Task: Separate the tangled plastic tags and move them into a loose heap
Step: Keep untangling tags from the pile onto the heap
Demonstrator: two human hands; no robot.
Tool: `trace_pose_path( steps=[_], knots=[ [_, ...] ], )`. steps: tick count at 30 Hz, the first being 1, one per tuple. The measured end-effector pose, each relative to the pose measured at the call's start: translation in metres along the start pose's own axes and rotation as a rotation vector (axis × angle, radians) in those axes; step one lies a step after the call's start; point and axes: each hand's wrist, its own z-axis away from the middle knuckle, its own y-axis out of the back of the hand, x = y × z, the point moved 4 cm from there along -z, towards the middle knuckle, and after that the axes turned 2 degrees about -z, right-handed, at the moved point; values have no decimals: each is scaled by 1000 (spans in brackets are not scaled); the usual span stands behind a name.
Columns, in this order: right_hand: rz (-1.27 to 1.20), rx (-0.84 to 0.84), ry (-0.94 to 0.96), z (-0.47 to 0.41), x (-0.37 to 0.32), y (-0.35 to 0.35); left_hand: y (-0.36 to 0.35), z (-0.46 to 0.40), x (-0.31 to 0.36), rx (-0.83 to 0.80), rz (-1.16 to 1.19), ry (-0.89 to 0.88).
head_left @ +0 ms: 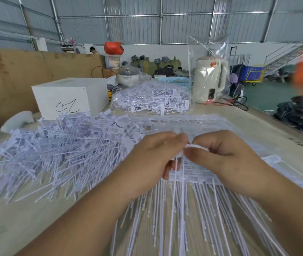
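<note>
Left hand (152, 157) and right hand (219, 154) meet mid-frame, both with fingers curled, pinching the same small white clump of plastic tags (196, 146) between fingertips. Thin white tag tails hang from the left hand's grip toward the surface (27, 218). Directly under the hands: a flat, aligned batch of tags (193, 174), heads in rows, long tails (180, 228) fanning toward the camera. Left of the hands, touching the surface: the loose heap (58, 145), tags lying at all angles. Behind it a white box (67, 97) with a black scribble on its front. Further back, centre: a clear plastic bag full of tags (152, 100). Right of that, a cream electric kettle (210, 80) inside an upright clear bag. Blue perforated basket (174, 81) behind the bagged tags. Cardboard sheet (17, 71) along the far left.
</note>
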Motion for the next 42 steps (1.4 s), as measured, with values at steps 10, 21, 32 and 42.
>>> trace_pose_path(
  steps=[10,21,32,42],
  knots=[
    [-35,10,-40,-2,0,-2,2,-2,0,145,7,-71],
    [-1,275,70,0,-12,-14,-15,1,-2,267,405,1],
    [-67,15,36,-1,8,-21,8,-1,3,120,89,-70],
    [165,21,65,1,5,-24,8,0,-1,57,-3,48]
  ],
)
